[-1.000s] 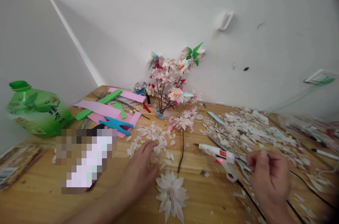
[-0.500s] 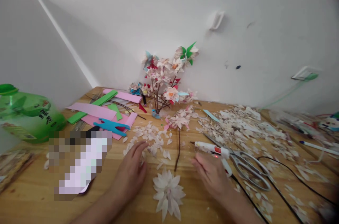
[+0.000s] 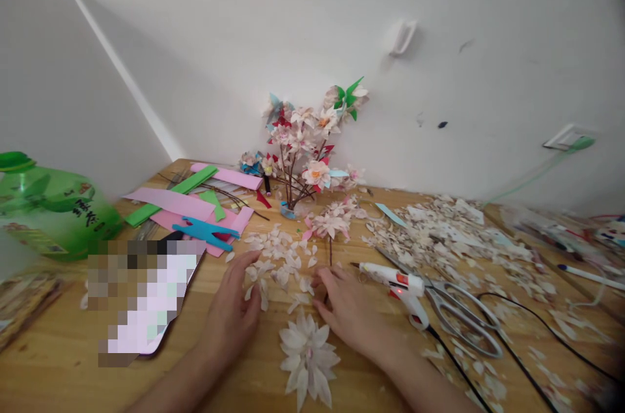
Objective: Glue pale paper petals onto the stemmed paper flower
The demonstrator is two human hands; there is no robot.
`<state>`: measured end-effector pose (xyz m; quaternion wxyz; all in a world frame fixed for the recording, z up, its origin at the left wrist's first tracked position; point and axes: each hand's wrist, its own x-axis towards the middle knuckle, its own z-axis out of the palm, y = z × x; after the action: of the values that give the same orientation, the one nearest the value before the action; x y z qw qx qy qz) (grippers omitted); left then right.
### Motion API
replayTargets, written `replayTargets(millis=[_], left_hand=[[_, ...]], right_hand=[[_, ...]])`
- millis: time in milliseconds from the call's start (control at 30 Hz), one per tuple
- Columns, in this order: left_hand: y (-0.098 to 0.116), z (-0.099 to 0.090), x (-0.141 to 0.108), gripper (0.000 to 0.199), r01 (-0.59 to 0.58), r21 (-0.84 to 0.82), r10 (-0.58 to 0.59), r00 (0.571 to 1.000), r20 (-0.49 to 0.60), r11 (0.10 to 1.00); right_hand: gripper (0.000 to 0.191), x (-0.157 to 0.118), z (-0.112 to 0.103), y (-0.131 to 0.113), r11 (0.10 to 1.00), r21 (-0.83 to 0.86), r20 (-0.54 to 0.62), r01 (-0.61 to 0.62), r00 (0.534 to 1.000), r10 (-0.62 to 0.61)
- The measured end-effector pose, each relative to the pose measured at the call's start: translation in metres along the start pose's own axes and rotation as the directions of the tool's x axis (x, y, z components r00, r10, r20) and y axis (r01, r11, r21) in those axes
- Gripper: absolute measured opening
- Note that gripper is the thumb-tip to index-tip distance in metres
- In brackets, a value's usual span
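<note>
My left hand (image 3: 234, 299) is by the left edge of a scatter of loose pale petals (image 3: 283, 256), fingers curved and apart, nothing held. Over the brown stem of a pinkish-white petal flower (image 3: 332, 224) is my right hand (image 3: 344, 299), covering part of that stem. Its thumb and fingers are apart, and I see no firm grip. Between my forearms, a large white petal flower (image 3: 308, 357) lies face up on the wooden table. A white glue gun (image 3: 398, 279) with a lit red light lies just right of my right hand.
Scissors (image 3: 461, 315) and black cords lie right of the glue gun, below a heap of dried petals (image 3: 444, 230). Finished flowers (image 3: 312, 139) stand in a small holder at the wall. Coloured paper strips (image 3: 170, 201), a blurred-out flat object (image 3: 151, 302) and a green bottle (image 3: 58, 211) are leftward.
My right hand has moved left, from beside the glue gun to over the flower's stem. My left hand has shifted slightly left and down. The glue gun's handle shows more fully.
</note>
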<state>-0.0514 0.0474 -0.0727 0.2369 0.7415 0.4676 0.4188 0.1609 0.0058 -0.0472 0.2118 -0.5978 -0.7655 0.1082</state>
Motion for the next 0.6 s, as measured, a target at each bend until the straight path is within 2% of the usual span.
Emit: replayTargets(millis=[100,133,200,233,300,367,400,467,533,600], left_hand=[[0.003,-0.002,0.0,0.038,-0.02,0.008,0.02,1.0,-0.001,1.0],[0.004,-0.002,0.0,0.038,-0.025,0.007,0.025,1.0,0.001,1.0],[0.005,-0.002,0.0,0.037,-0.005,-0.022,0.005,1.0,0.008,1.0],[0.006,-0.002,-0.001,0.037,0.012,-0.048,-0.011,1.0,0.013,0.999],[0.007,-0.001,-0.002,0.037,0.045,-0.105,-0.043,0.999,0.027,0.993],[0.008,0.002,-0.003,0.037,0.088,-0.177,-0.082,0.996,0.043,0.98],[0.01,0.003,-0.004,0.037,0.117,-0.231,-0.106,0.993,0.058,0.966],[0.013,0.007,-0.002,0.037,0.188,-0.383,-0.161,0.982,0.102,0.904],[0.017,0.009,0.003,0.038,0.277,-0.559,-0.202,0.96,0.193,0.782],[0.02,0.01,0.009,0.041,0.399,-0.667,-0.23,0.915,0.33,0.63]], right_hand=[[0.023,0.004,0.008,0.004,0.999,0.045,-0.04,-0.029,0.999,0.03],[0.022,0.005,0.009,0.005,0.993,0.105,-0.058,-0.058,0.996,0.064],[0.021,0.006,0.009,0.007,0.919,0.365,-0.054,-0.149,0.982,0.18],[0.021,0.007,0.008,0.007,0.814,0.544,-0.016,-0.203,0.968,0.252],[0.027,0.007,0.006,0.007,0.465,0.832,0.144,-0.303,0.927,0.347],[0.036,0.007,0.005,0.006,0.143,0.914,0.317,-0.38,0.887,0.335],[0.041,0.007,0.004,0.005,0.023,0.912,0.383,-0.41,0.87,0.31],[0.047,0.007,0.004,0.003,-0.13,0.885,0.466,-0.448,0.847,0.254],[0.048,0.007,0.004,0.001,-0.193,0.866,0.497,-0.462,0.841,0.215],[0.049,0.007,0.004,0.0,-0.216,0.858,0.505,-0.466,0.842,0.192]])
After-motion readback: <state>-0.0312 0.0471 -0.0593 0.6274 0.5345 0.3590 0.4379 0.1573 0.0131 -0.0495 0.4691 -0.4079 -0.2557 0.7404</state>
